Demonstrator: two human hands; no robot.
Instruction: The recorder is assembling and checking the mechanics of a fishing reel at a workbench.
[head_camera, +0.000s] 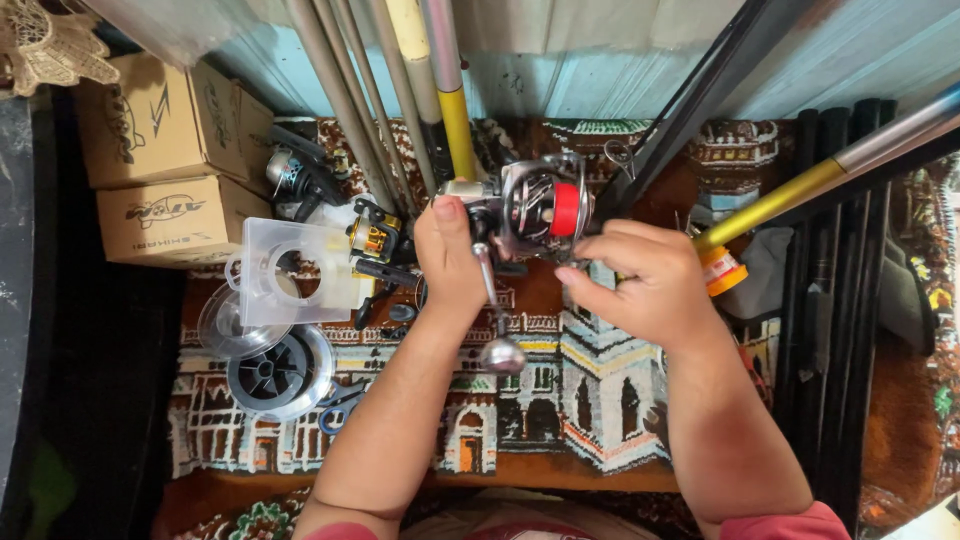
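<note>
Pointing its red-banded spool to the right, the silver spinning reel (535, 205) lies with its long axis running roughly left to right across the view, while its crank arm hangs down toward the person and ends in a round metal knob (501, 354).

Below it lies a patterned rug (560, 400) woven with building shapes on the floor, backed by a pale blue panelled wall (600, 60). Fishing rods (400, 90) lean against that wall, cardboard boxes (165, 160) are stacked at the left, and line spools (280, 372) rest on the rug beside a clear plastic case (290, 270).

The reel sits raised between both hands. The left hand (450, 255) is closed around the reel's body, thumb up along it. The right hand (645, 285) is partly curled, fingertips touching the reel by the spool.
</note>
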